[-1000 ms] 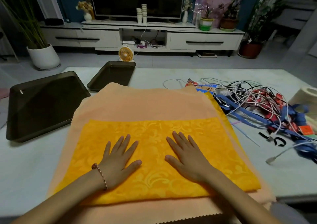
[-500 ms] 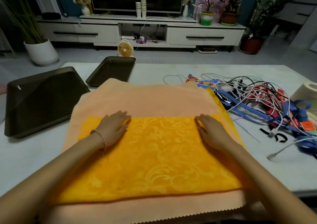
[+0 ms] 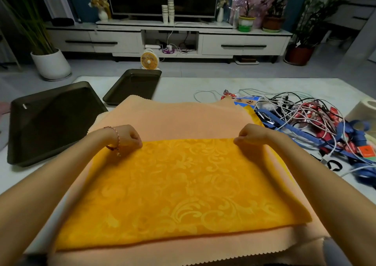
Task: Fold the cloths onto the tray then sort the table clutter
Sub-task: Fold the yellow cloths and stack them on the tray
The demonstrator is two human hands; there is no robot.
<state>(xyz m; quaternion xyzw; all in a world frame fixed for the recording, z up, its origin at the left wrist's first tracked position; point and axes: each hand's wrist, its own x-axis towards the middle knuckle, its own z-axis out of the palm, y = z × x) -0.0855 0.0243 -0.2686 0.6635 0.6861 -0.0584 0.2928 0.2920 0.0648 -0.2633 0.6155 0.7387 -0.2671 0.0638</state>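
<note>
A yellow patterned cloth [image 3: 179, 190], folded once, lies on top of a larger peach cloth [image 3: 179, 119] spread over the white table. My left hand [image 3: 128, 136] pinches the yellow cloth's far left corner. My right hand [image 3: 251, 135] pinches its far right corner. Both fists are curled, knuckles up. A large dark tray [image 3: 50, 121] sits on the table to the left, with a smaller dark tray [image 3: 133, 85] behind the cloths.
A tangle of white cables, blue straps and red packets [image 3: 309, 123] covers the table's right side. A beige roll [image 3: 364, 111] stands at the far right edge. Beyond the table are a small fan [image 3: 149, 60] on the floor and a TV cabinet [image 3: 168, 39].
Both hands slid from flat on the middle of the yellow cloth out to its far corners, then curled and pinched them. The camera has leaned closer.
</note>
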